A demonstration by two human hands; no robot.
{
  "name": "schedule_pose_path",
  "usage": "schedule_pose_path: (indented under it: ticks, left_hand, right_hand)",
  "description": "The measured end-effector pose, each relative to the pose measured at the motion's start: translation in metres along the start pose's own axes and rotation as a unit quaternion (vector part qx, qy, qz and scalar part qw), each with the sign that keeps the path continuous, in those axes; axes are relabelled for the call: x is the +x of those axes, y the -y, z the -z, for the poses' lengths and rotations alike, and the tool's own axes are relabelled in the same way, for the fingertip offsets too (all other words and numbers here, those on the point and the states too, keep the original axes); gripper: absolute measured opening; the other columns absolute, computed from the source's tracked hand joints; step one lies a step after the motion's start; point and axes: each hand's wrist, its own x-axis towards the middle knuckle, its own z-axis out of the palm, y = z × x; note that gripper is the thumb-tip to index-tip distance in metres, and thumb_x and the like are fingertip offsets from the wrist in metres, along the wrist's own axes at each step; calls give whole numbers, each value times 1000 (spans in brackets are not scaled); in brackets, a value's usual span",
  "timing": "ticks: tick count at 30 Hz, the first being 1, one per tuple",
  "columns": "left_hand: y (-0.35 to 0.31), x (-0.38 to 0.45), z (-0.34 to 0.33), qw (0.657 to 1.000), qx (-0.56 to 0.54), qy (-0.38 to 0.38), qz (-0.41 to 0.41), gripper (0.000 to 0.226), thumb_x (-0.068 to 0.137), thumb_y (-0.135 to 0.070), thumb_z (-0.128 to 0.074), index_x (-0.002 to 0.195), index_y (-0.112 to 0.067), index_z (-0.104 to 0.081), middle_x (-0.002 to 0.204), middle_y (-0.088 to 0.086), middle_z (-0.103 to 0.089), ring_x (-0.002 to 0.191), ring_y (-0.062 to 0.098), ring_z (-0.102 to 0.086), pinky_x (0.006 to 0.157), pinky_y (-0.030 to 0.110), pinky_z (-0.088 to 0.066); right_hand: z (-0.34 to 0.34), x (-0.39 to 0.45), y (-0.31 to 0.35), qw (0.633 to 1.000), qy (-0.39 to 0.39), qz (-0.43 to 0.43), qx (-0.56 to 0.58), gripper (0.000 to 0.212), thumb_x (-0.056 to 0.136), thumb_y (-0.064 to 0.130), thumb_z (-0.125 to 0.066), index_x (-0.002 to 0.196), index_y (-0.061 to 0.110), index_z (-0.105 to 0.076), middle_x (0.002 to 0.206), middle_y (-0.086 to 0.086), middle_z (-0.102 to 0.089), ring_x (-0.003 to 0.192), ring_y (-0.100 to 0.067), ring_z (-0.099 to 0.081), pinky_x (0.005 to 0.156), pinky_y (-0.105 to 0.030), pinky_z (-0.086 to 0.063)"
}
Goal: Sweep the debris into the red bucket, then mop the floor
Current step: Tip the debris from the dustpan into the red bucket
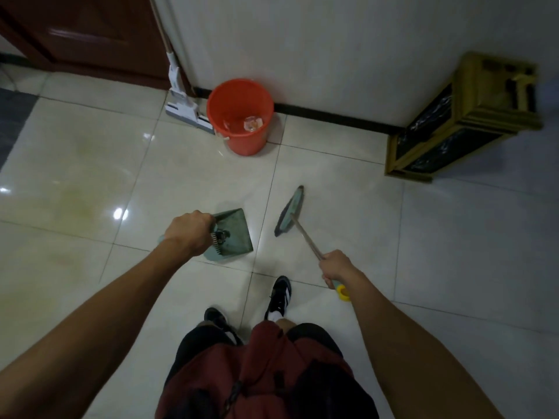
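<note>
At the far left a dark brown wooden door [90, 34] stands shut. Next to it a white flat mop with a long pale stick [181, 98] leans on the white wall [332, 49], and its head sits on the shiny cream floor tiles [75, 182], just beside the round red plastic bucket [240, 116]. The bucket stands upright by the wall, and some small scraps lie in its bottom. Nearer, the left hand [189, 232] is curled tight round the handle of a green plastic dustpan [234, 234]; a bit of dark stuff lies in the pan. To its right the green broom with a thin wooden stick [290, 211] has its head on the floor, apart from the dustpan. The right hand [335, 266] grips that stick near its yellow end. Far right, a yellow-framed dark box [462, 116] sits by the wall.
</note>
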Motion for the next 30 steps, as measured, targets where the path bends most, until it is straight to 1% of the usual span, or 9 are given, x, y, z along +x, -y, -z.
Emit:
schedule_pose_path:
  ticks: [3, 5, 9, 14, 16, 18, 20, 26, 30]
  left_hand:
    - [-11, 8, 3, 1000, 9, -8, -20, 26, 85, -15, -56, 105, -25, -68, 101, 6, -69, 87, 29, -67, 66, 31, -45]
    - [-16, 14, 4, 999, 12, -12, -36, 25, 85, -16, -56, 106, -24, -68, 103, 7, -69, 89, 29, -68, 67, 31, -45]
    - [-19, 26, 9, 997, 10, -19, -68, 27, 85, -15, -56, 107, -22, -69, 101, 8, -70, 88, 30, -67, 69, 33, -49]
    - [-13, 42, 16, 997, -31, -22, -68, 26, 85, -16, -59, 108, -22, -70, 98, 8, -70, 82, 29, -64, 65, 32, -47]
    - [-11, 48, 17, 997, -38, -20, -69, 26, 85, -17, -59, 109, -22, -70, 98, 8, -70, 83, 30, -65, 65, 32, -48]
    - [-10, 53, 16, 996, -37, -21, -74, 27, 85, -17, -59, 109, -23, -70, 97, 8, -70, 84, 30, -66, 66, 32, -50]
    - [-7, 58, 15, 996, -39, -20, -77, 27, 84, -16, -59, 108, -23, -70, 95, 7, -70, 81, 30, -66, 65, 32, -51]
    - [3, 69, 9, 996, -37, -20, -73, 23, 87, -18, -58, 107, -22, -69, 94, 8, -69, 81, 31, -65, 65, 33, -50]
    - [6, 69, 1, 996, -32, -24, -81, 25, 86, -17, -57, 107, -21, -69, 94, 9, -69, 81, 32, -66, 66, 33, -50]
  right_hand:
    - [10, -17, -12, 996, -33, 18, 85, 31, 76, 3, -52, 99, -10, -69, 62, -21, -62, 53, -30, -59, 52, -35, -48]
    - [10, -30, -17, 989, -48, 23, 138, 25, 85, 6, -50, 100, -4, -68, 60, -20, -57, 46, -25, -52, 47, -29, -44]
    - [-8, -45, -18, 986, -99, 28, 130, 12, 91, 11, -51, 100, 6, -58, 84, -22, -65, 54, -26, -59, 46, -27, -47]
    - [-24, -41, -8, 986, -156, 17, 50, 26, 92, 6, -53, 116, 1, -62, 103, -17, -67, 60, -26, -66, 41, -24, -50]
    - [-25, -38, -6, 985, -169, 2, 25, 33, 91, 5, -55, 123, 2, -60, 113, -18, -66, 78, -33, -71, 58, -32, -59]
    - [-24, -31, -6, 981, -191, -6, -27, 34, 90, 7, -57, 124, 4, -60, 118, -17, -66, 99, -35, -68, 81, -36, -59]
    - [-25, -26, -5, 978, -201, -17, -60, 33, 91, 10, -58, 124, 6, -60, 120, -16, -65, 108, -35, -65, 88, -35, -54]
    - [-53, -17, -4, 985, -160, -22, -64, 31, 93, 9, -56, 123, 2, -56, 122, -17, -62, 110, -34, -63, 86, -33, -52]
    - [-83, -25, -8, 993, -112, -12, -39, 32, 91, 6, -53, 122, -1, -55, 119, -18, -61, 104, -34, -64, 75, -30, -51]
